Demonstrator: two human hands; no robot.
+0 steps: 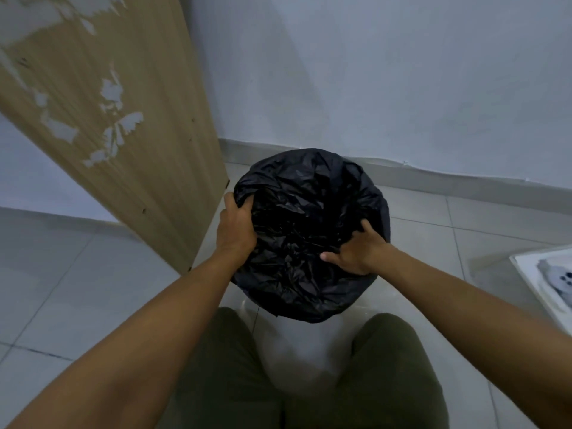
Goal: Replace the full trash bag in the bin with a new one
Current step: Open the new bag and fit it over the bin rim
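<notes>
A black trash bag [306, 218] is spread over a round bin on the tiled floor, right in front of my knees. The bag covers the bin's rim and walls, so the bin itself is hidden. My left hand [236, 226] grips the bag's edge at the left rim, fingers curled over it. At the near right rim, my right hand [359, 250] holds the plastic with its fingers tucked into the folds and the thumb stretched out to the left. The inside of the bag is dark and crumpled.
A worn wooden panel [123, 125] leans close on the bin's left. A pale wall [371, 72] runs just behind the bin. A white flat object [551, 280] lies on the floor at the far right. My legs in dark trousers [235, 366] flank the near floor.
</notes>
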